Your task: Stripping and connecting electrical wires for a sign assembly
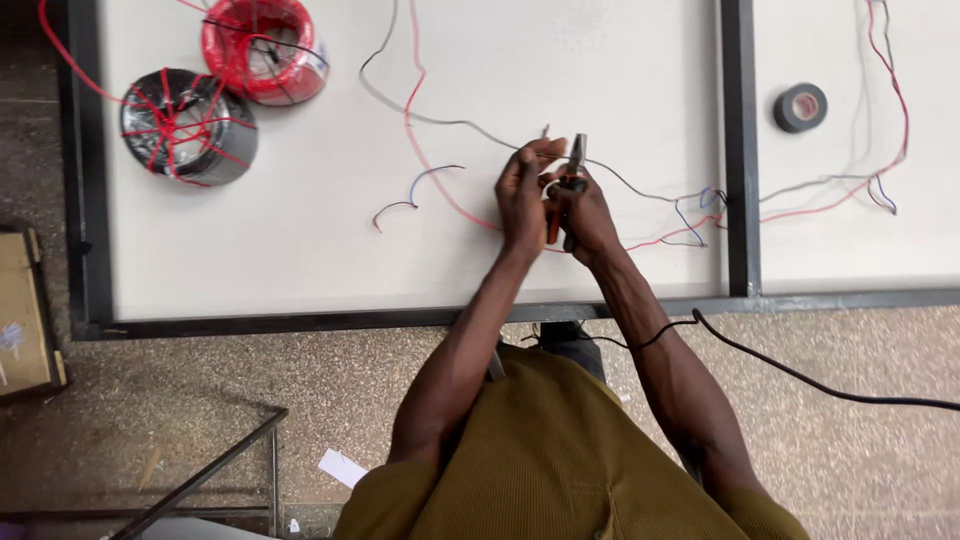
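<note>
Over the white board, my right hand grips pliers with red handles, their jaws pointing away from me. My left hand pinches the end of a thin wire right beside the plier jaws. A grey wire and a red wire run across the board and pass under my hands. Both hands touch each other above the board's middle.
A red wire coil and a grey coil bound with red wire lie at the far left. A black tape roll sits on the right panel past a dark frame bar. Short wire offcuts lie left of my hands. A black cable crosses the floor.
</note>
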